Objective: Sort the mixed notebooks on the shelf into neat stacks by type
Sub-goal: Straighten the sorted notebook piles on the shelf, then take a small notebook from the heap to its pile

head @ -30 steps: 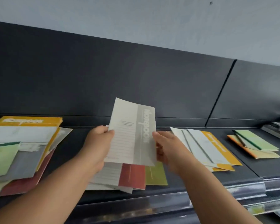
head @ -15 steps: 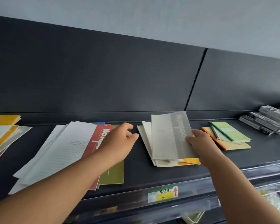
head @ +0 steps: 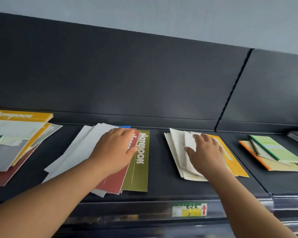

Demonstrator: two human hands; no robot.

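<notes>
A dark shelf (head: 162,189) holds several loose piles of notebooks. The left hand (head: 113,150) lies flat, fingers straight, on a fanned middle pile (head: 138,162) (white, red, olive covers). The right hand (head: 206,152) presses spread fingers on a white-and-yellow pile (head: 177,152) — gripping nothing. More piles sit far left (head: 15,140) and right (head: 275,153).

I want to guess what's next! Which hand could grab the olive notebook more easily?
Probably the left hand: it rests on the red notebook just beside the olive notebook, thumb at its edge. The right hand lies flat on the white and yellow pile, across a gap of bare shelf.
</notes>
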